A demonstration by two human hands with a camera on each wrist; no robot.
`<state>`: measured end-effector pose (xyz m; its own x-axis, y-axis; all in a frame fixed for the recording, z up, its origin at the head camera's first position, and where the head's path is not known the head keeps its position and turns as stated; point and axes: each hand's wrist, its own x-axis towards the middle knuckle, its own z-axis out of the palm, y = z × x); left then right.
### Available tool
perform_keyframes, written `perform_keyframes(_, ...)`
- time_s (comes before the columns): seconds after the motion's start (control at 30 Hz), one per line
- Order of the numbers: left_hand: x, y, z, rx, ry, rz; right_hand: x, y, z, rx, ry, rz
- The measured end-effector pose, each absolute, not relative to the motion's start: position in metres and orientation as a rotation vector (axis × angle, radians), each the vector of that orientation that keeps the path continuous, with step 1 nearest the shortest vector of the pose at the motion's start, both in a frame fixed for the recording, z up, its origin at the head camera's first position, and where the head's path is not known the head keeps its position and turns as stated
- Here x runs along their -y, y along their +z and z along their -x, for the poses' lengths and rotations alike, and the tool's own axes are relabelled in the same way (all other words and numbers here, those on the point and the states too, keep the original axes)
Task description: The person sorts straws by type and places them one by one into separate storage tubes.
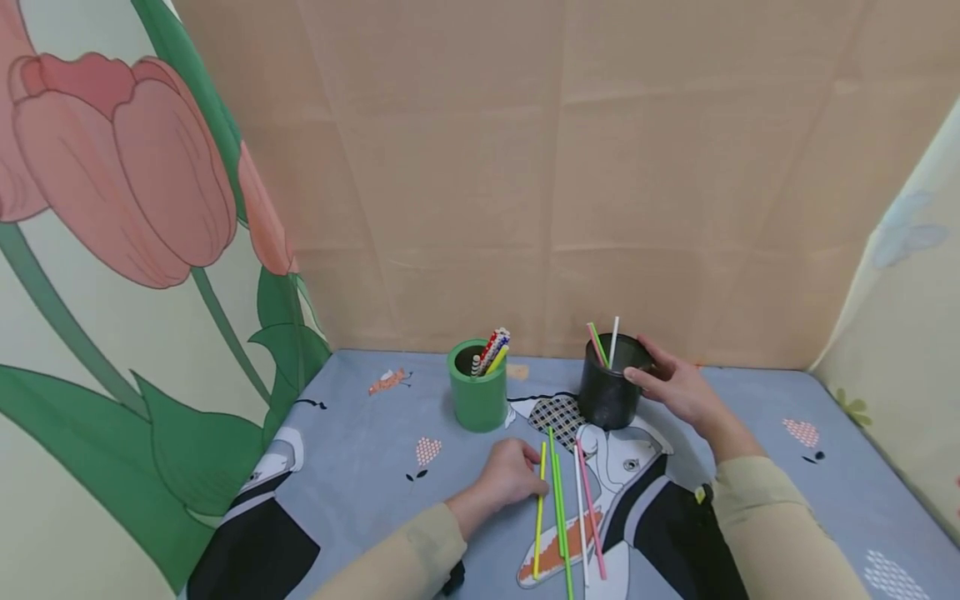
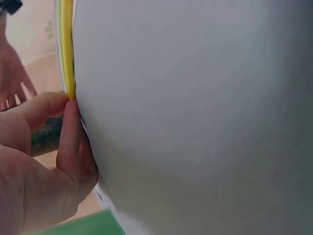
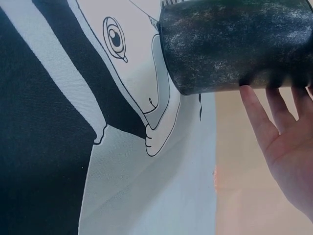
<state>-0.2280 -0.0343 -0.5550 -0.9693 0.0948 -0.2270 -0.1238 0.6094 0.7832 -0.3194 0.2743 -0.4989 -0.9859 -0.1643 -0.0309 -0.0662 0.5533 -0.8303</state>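
Note:
In the head view my left hand (image 1: 510, 472) pinches a yellow straw (image 1: 539, 517) lying on the cloth; the left wrist view shows its end (image 2: 67, 44) between thumb and finger. Beside it lie green straws (image 1: 558, 500), a white straw (image 1: 582, 525) and a pink straw (image 1: 592, 521), roughly parallel. My right hand (image 1: 686, 392) holds the black cup (image 1: 606, 396) by its right side, thumb near the rim. In the right wrist view, fingertips (image 3: 248, 95) touch the wall of the cup (image 3: 234, 49). Pink, green and white straws (image 1: 614, 342) stand in that cup.
A green cup (image 1: 480, 400) stands left of the black one, with several patterned sticks and a yellow one (image 1: 497, 360) leaning in it. A blue printed cloth (image 1: 360, 483) covers the table. A tan sheet (image 1: 555, 183) hangs behind, and a tulip-printed panel (image 1: 120, 167) stands at the left.

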Motion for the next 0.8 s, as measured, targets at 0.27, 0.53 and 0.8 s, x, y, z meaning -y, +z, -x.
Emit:
perform_keyframes(0.27,0.038,-0.552,0.232,-2.511,1.339,0.093,-0.274,-0.497,0.320,-2.662,-1.424,0.202)
perform_keyframes(0.53,0.044,-0.548,0.232,-2.434,1.382,0.154,-0.274,-0.498,0.320,-2.652,-1.430,0.197)
perform_keyframes(0.8,0.046,-0.540,0.234,-2.441,1.294,0.092,-0.274,-0.498,0.321,-2.650,-1.434,0.201)
